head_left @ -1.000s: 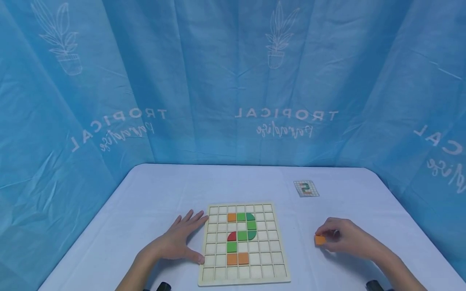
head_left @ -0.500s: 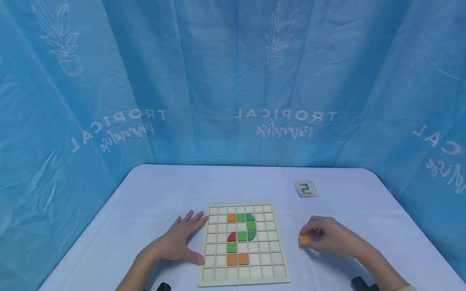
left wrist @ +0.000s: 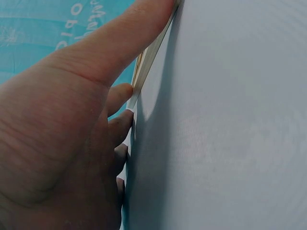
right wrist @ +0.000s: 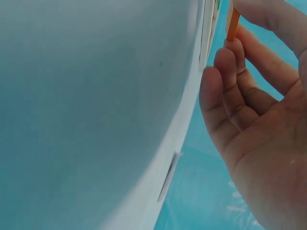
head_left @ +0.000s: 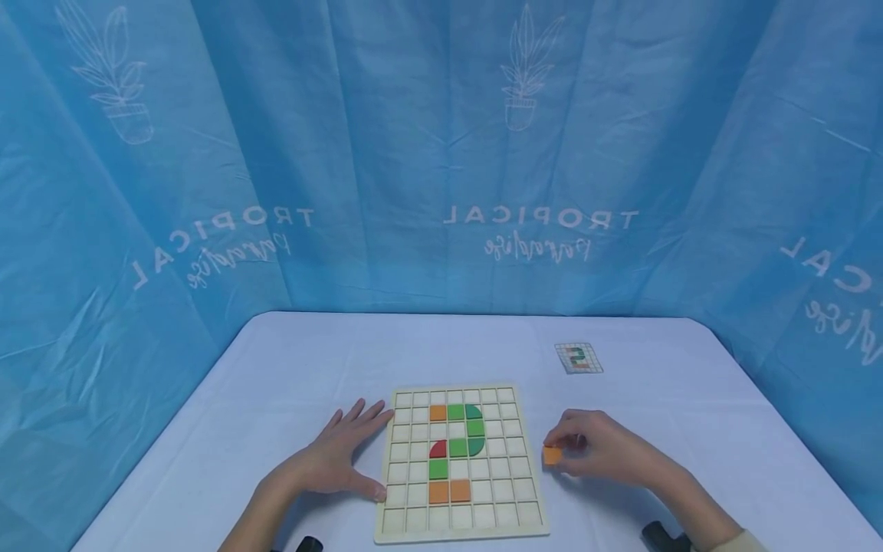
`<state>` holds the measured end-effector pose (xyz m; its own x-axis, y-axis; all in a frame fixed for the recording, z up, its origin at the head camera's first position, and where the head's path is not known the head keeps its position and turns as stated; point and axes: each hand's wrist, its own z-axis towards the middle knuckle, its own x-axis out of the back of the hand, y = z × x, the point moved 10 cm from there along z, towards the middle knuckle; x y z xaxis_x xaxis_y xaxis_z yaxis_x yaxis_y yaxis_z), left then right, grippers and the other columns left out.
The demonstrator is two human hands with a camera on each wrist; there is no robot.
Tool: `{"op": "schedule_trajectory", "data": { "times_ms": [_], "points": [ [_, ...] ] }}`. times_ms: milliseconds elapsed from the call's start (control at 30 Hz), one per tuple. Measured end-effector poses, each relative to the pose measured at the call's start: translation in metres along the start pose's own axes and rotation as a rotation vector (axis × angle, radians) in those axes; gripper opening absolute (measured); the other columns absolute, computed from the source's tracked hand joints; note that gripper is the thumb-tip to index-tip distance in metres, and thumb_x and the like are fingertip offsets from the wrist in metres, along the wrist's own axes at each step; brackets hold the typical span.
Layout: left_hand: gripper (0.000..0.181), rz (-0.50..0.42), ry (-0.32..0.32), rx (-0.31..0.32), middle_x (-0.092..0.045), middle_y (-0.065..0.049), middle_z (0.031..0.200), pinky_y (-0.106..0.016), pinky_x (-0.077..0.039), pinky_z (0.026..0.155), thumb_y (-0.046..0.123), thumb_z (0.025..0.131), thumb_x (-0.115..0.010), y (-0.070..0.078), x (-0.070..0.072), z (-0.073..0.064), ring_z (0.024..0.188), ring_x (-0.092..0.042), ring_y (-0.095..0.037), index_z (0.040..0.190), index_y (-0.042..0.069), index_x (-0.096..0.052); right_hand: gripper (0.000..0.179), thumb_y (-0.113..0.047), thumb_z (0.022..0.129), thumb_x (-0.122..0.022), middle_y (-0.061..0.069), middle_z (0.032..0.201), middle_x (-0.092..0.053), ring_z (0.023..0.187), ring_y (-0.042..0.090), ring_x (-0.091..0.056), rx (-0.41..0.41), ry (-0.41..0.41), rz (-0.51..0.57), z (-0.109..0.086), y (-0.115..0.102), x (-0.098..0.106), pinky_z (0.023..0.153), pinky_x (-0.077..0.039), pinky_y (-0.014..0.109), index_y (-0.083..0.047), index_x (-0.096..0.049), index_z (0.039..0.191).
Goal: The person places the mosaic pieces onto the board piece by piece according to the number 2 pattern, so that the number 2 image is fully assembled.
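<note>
A pale wooden grid board (head_left: 507,491) lies on the table with orange, green and red tiles in some of its squares. Spread along its left edge is my left hand (head_left: 334,458), thumb and a fingertip touching the rim. My right hand (head_left: 607,451) pinches an orange square tile (head_left: 553,456) between thumb and fingers, just off the board's right edge. Seen edge-on in the right wrist view, that orange tile (right wrist: 233,25) is thin. Two orange tiles (head_left: 450,491) sit side by side low on the grid; a red quarter-round tile (head_left: 439,449) lies above them.
A small printed card (head_left: 579,358) with a gridded figure shaped like a 2 lies behind the board to the right. White cloth covers the table (head_left: 331,360). Blue printed curtains (head_left: 441,153) hang behind it and at both sides.
My right hand has moved left with the orange tile, from the table's right part to beside the board. The left hand and the board stay where they were.
</note>
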<state>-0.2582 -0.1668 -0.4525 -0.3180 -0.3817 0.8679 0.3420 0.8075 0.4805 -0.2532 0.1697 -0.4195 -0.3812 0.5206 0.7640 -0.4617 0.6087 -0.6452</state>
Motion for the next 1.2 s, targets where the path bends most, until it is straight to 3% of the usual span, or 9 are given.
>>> {"op": "schedule_trajectory", "data": {
  "times_ms": [167,800,1200],
  "points": [
    [0.119,-0.001,-0.007,0.008,-0.018,0.000,0.159,-0.056,0.002,0.113,0.075,0.055,-0.074,0.000,0.000,0.000,0.145,-0.001,-0.031,0.153,0.025,-0.028,0.022,-0.029,0.079,-0.079,-0.014,0.087,-0.061,0.078,0.010,-0.056,-0.015,-0.012,-0.009,0.007,-0.005,-0.007,0.069,-0.050,0.025,-0.027,-0.075,0.101],
    [0.121,-0.007,-0.007,0.024,-0.018,0.002,0.158,-0.056,0.001,0.113,0.075,0.053,-0.075,-0.002,-0.001,0.000,0.146,-0.001,-0.030,0.153,0.026,-0.028,0.023,-0.029,0.081,-0.077,-0.011,0.088,-0.062,0.078,0.012,-0.057,0.065,-0.061,0.050,0.024,-0.036,-0.026,0.069,-0.051,0.025,-0.023,-0.075,0.103],
    [0.119,-0.016,-0.015,0.033,-0.019,0.000,0.158,-0.058,0.002,0.113,0.074,0.054,-0.076,-0.003,-0.002,0.001,0.145,-0.001,-0.031,0.153,0.025,-0.029,0.022,-0.027,0.079,-0.078,-0.015,0.091,-0.062,0.080,0.008,-0.057,0.076,-0.095,0.041,0.033,-0.051,-0.038,0.071,-0.051,0.023,-0.024,-0.075,0.101]
  ]
}}
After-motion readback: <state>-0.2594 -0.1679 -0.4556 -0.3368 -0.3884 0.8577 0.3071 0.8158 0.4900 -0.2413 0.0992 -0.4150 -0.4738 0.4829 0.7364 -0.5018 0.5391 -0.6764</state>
